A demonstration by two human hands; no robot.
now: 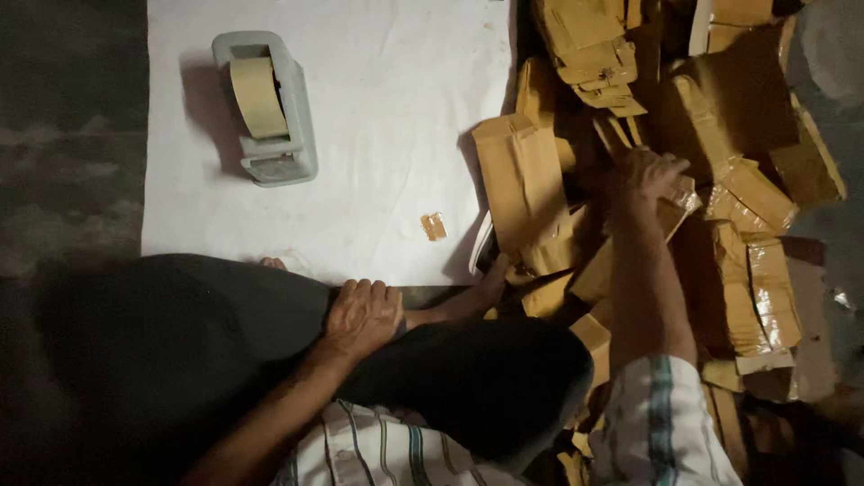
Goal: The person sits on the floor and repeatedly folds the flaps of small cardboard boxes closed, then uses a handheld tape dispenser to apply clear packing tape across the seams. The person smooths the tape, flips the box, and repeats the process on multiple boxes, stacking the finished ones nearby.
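The person sits cross-legged on the floor, left hand (363,315) resting with fingers curled loosely over a knee, holding nothing. The right hand (650,174) reaches into the heap of brown taped packets (747,261), fingers closing on one. A tape dispenser (266,108) waits on the white sheet (387,90).

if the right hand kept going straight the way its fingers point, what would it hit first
The right hand already rests on the pile of brown cardboard packets, fingers pointing up and to the right. Going on, it would probably meet the tape-wrapped packets right beyond its fingertips, though depth is hard to judge in this dim view.
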